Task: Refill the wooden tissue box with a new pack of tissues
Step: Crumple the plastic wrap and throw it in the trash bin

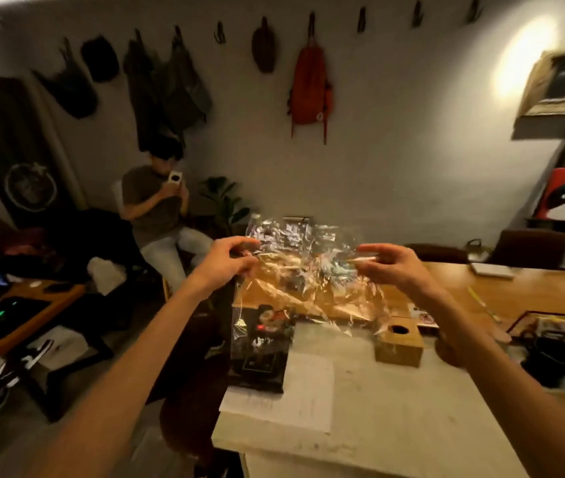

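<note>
I hold a crinkled clear plastic wrapper (303,267) up in the air above the counter, stretched between both hands. My left hand (227,258) pinches its left edge and my right hand (389,265) pinches its right edge. Below and to the right, the wooden tissue box (400,345) with a round hole in its top stands on the pale counter (377,408). I see no tissues; the wrapper looks see-through and I cannot tell if anything is inside it.
A dark printed packet (260,346) and white paper sheets (295,391) lie on the counter's left side. A wooden table (515,288) extends to the right with a glass-sided frame (550,326). A person (157,208) sits at the back left near a laptop desk (15,315).
</note>
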Tool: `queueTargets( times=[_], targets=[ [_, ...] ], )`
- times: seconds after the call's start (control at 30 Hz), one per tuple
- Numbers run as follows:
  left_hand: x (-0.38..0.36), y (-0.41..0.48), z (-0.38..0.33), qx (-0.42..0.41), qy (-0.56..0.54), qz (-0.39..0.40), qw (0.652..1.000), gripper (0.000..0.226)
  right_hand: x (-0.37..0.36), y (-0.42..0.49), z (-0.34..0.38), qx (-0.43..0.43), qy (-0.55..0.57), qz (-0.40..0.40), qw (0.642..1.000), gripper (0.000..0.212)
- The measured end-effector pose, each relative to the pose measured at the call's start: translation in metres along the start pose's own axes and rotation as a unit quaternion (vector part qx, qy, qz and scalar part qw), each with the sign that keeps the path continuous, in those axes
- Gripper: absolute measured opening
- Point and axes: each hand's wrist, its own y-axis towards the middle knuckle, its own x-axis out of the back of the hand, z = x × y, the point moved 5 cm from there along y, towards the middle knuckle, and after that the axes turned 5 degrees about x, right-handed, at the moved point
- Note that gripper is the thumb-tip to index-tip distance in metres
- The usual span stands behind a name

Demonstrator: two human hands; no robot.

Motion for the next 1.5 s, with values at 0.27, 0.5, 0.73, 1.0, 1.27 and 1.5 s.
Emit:
queueTargets(
  times=[0.27, 0.5, 0.73, 1.0, 1.27, 1.5],
  targets=[
    [-0.058, -0.018, -0.111, -0.091, 0.073, -0.073, 0.990, 0.014, 0.117, -0.075, 0.062, 0.067, -0.071, -0.160, 0.982, 0.020],
    [-0.070, -0.057, -0.169, -0.133, 0.362, 0.022, 0.922, 0.059, 0.101, -0.074, 0.163, 0.207, -0.251, -0.063, 0.943, 0.019],
    [-0.068, -0.058, -0.163, -0.111, -0.048, 0.165, 0.979, 0.029, 0.044, -0.042, 0.224, 0.217, -0.325, 0.034, 0.920, 0.072],
    [-0.020, -0.037, -0.108, -0.057, -0.255, 0.074, 0.962, 0.028, 0.037, -0.061, 0.131, 0.016, -0.011, -0.104, 0.994, 0.098],
    [-0.010, -0.013, -0.066, -0.040, -0.285, 0.106, 0.952, 0.017, -0.018, -0.023, 0.125, 0.037, 0.084, -0.064, 0.994, 0.023],
    [-0.016, 0.003, -0.043, 0.024, -0.385, 0.095, 0.918, 0.034, -0.034, -0.014, 0.107, 0.007, 0.115, -0.125, 0.985, 0.035]
  ],
)
